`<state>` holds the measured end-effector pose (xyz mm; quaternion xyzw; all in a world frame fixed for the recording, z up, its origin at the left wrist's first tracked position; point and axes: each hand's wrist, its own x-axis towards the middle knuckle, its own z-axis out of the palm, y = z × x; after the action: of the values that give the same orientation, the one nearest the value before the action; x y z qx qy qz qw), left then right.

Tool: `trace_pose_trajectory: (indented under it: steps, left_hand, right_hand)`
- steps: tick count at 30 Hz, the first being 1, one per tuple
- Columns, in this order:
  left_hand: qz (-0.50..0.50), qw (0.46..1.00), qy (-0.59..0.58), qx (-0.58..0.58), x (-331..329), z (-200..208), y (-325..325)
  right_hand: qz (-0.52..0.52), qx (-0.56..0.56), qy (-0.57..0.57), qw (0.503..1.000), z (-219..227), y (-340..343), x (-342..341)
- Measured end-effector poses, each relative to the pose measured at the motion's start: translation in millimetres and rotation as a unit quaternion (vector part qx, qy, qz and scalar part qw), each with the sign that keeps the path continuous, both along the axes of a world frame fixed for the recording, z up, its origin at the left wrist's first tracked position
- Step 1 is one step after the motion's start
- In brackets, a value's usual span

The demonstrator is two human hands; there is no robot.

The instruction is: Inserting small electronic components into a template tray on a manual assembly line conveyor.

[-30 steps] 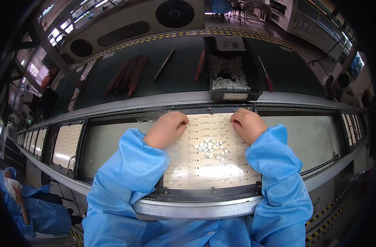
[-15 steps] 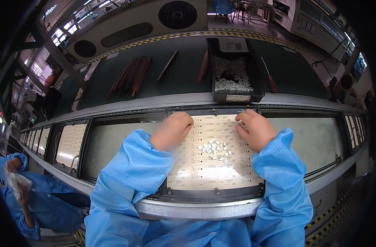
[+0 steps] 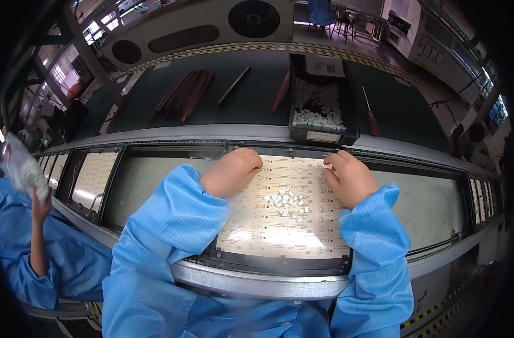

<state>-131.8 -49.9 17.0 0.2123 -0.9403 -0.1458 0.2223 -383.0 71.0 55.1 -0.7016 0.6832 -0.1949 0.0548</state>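
A cream printed circuit board panel, with rows of markings, lies in a dark frame in front of me. Small white connectors are heaped loosely on its middle. My left hand rests over the panel's far left corner, fingers bent and pressed together; anything in them is hidden. Over the far right part, my right hand pinches a small white connector between thumb and fingers.
Beyond the rail stands a black bin of white connectors. Red sticks, a thin rod and a screwdriver lie on the green bench. At left, a co-worker's hand holds up a clear bag of white pieces.
The view has shifted slightly. Both my hands stay near the panel's far corners, and a white connector now shows in my right fingers. The co-worker's bag has risen.
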Motion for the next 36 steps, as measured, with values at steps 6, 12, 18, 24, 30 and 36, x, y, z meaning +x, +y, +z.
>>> trace_pose_trajectory:
  steps: [6,12,18,24,30,36]
  left_hand:
    - [0.048,0.998,-0.012,-0.032,-9,3,11]
    - [0.093,0.994,-0.043,0.031,-8,10,16]
    - [0.027,0.999,0.001,0.031,-8,25,36]
    - [0.001,0.990,-0.050,0.135,0,18,58]
    - [-0.011,0.995,-0.054,0.082,-10,12,62]
    - [0.013,0.992,-0.050,0.111,-5,23,68]
  right_hand:
    - [0.035,0.013,-0.044,0.998,-7,-4,-1]
    - [0.182,0.147,-0.104,0.967,-3,-3,15]
    - [0.199,0.133,-0.068,0.969,-8,-3,17]
    - [0.181,0.104,-0.089,0.974,-10,-4,20]
    - [0.134,0.110,-0.143,0.974,-11,0,13]
    - [0.071,0.093,-0.157,0.981,4,-1,15]
